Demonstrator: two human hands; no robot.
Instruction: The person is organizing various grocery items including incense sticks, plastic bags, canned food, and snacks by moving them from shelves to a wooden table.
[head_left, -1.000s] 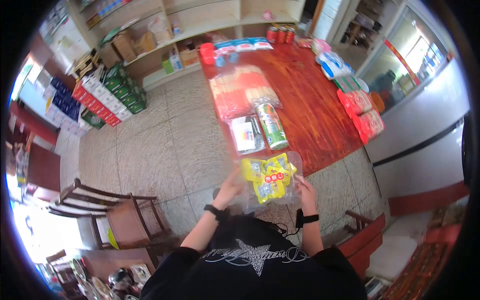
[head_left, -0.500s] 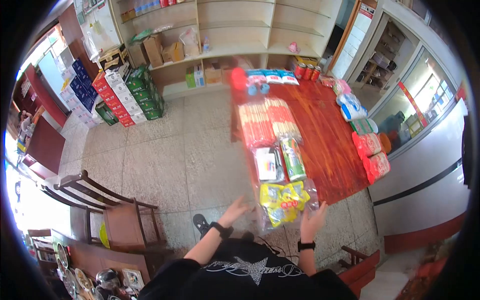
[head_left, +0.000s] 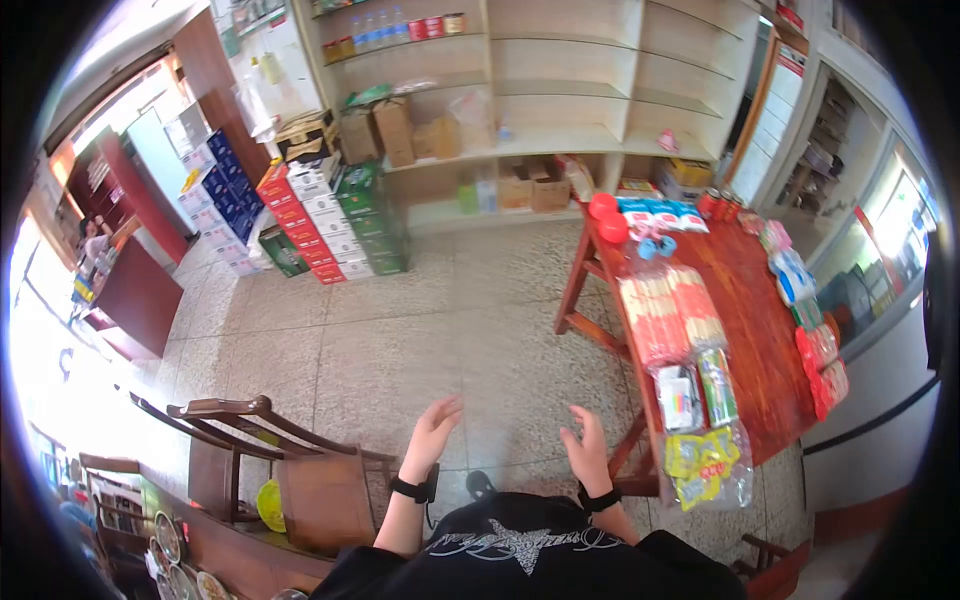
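Observation:
My left hand (head_left: 432, 431) and my right hand (head_left: 586, 448) hang empty over the floor in front of me, fingers spread, each with a black band on its wrist. To the right of my right hand a clear bag of yellow packets (head_left: 706, 462) lies on the near end of a red wooden table (head_left: 757, 335). Beyond it on the table lie a green tube pack (head_left: 717, 384), a small clear packet (head_left: 677, 399) and a long pack of red and pale sticks (head_left: 665, 312).
Wooden chairs (head_left: 270, 460) stand at my lower left. Stacked red, green and blue cartons (head_left: 310, 215) line the far floor below wooden shelves (head_left: 560, 90) holding boxes. More packets and red cans (head_left: 718, 204) sit along the table's far and right sides. A dark counter (head_left: 140, 295) stands at left.
The clear bag of yellow packets left my hands and now lies on the table. My view swung left and up, and both hands moved away from the table over the floor.

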